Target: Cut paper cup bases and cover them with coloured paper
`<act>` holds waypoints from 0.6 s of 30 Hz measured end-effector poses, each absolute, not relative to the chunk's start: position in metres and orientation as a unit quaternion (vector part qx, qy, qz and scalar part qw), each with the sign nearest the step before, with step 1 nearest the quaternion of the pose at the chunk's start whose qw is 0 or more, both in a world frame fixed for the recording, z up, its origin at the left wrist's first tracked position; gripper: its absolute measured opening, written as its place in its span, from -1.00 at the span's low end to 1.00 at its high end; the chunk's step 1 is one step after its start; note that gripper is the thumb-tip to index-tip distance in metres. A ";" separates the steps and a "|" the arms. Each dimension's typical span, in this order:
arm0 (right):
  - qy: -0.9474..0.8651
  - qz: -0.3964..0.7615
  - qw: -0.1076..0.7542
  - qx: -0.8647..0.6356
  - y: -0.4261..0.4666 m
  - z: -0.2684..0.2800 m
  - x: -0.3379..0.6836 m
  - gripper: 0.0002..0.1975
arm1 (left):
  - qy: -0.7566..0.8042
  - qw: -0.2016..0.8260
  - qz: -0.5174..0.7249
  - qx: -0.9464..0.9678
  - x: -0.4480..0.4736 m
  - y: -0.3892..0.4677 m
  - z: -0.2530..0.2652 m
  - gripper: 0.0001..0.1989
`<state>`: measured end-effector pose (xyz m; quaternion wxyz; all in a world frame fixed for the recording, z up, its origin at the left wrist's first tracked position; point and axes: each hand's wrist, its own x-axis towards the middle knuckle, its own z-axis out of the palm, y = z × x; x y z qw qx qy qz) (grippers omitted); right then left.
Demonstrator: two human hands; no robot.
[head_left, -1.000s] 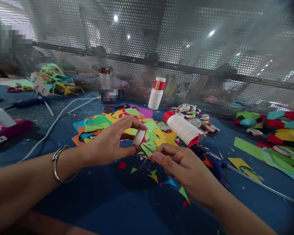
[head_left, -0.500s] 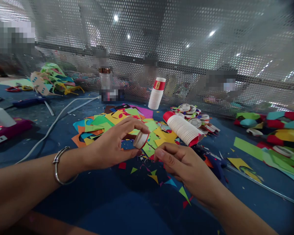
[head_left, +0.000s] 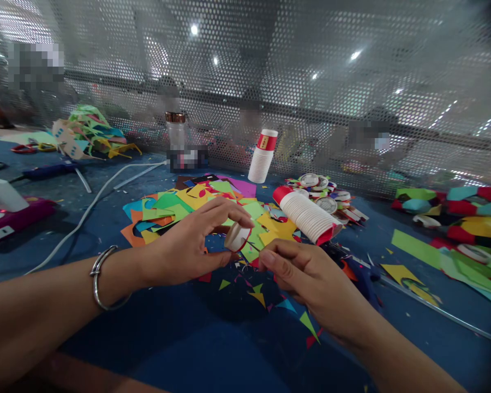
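My left hand (head_left: 184, 248), a silver bangle at its wrist, is closed round a short white piece of paper cup with a red rim (head_left: 234, 237), pinched between thumb and fingers. The piece is tilted, with its round side turned toward my other hand. My right hand (head_left: 300, 273) is closed in a pinch on a thin dark rod-like thing (head_left: 253, 247), whose far end points at the cup piece. Whether it touches the piece I cannot tell. Beneath both hands lies a heap of coloured paper scraps (head_left: 180, 204).
A stack of paper cups (head_left: 306, 215) lies right of the heap, another stack (head_left: 262, 161) stands behind. Cut cup pieces (head_left: 325, 204) are piled beside them. On the right sits a blue glue gun (head_left: 364, 278); on the left, a purple power strip (head_left: 24, 215) with a white cord.
The thin dark rod now shows between my right fingers and the cup piece. My left hand has shifted slightly right and turned the piece a little; the right hand is nearly still.
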<state>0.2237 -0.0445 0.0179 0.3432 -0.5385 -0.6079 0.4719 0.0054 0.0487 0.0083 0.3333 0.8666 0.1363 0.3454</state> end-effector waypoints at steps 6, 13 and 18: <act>-0.607 0.471 0.345 -0.539 -0.045 0.018 0.223 -0.59 | 0.138 0.314 0.344 0.874 0.005 0.049 0.010 -0.48; -0.598 0.461 0.357 -0.550 -0.045 0.018 0.222 -0.55 | 0.163 0.342 0.336 0.862 0.005 0.048 0.008 -0.53; -0.601 0.444 0.364 -0.556 -0.044 0.018 0.223 -0.57 | 0.231 0.416 0.268 0.838 0.005 0.057 0.005 -0.64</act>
